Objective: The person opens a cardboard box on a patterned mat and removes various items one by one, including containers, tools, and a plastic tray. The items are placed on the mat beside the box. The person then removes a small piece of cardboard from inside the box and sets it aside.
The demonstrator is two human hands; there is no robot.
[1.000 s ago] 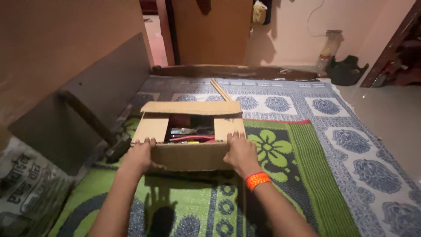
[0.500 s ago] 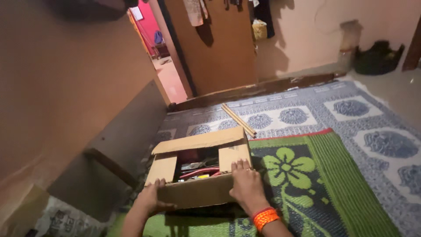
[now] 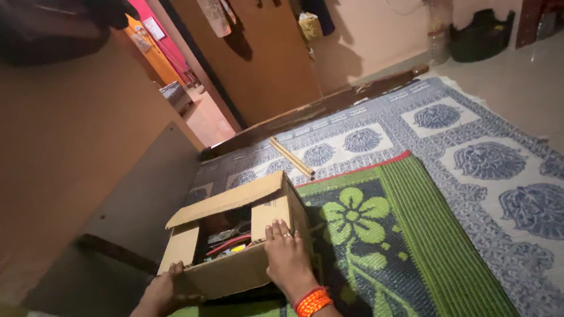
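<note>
Box: one cardboard box (image 3: 235,276) sits at the near left of the scene on the green mat (image 3: 411,246), its flaps open; there are three flaps in view, one at the far side, one left, one right.
Contents: red-handled tools (image 3: 226,242) and darker metal pieces lie inside; their number cannot be told.
Left hand: the left hand (image 3: 160,290) is pressed against the box's near left corner, fingers curled at the wall and thumb along its front, holding that corner.
Right hand: the right hand (image 3: 286,258) lies flat over the box's near right corner, fingers spread on the right flap, gripping that corner; one ring on a finger, one orange wristband (image 3: 312,301).
Mats: two, the green flowered mat under the box and a blue and white patterned mat (image 3: 470,152) farther off and to the right.
Sticks: a pair of pale wooden sticks (image 3: 292,158) lies just beyond the box on the blue mat.
Board: one grey board (image 3: 141,194) leans on the left wall.
</note>
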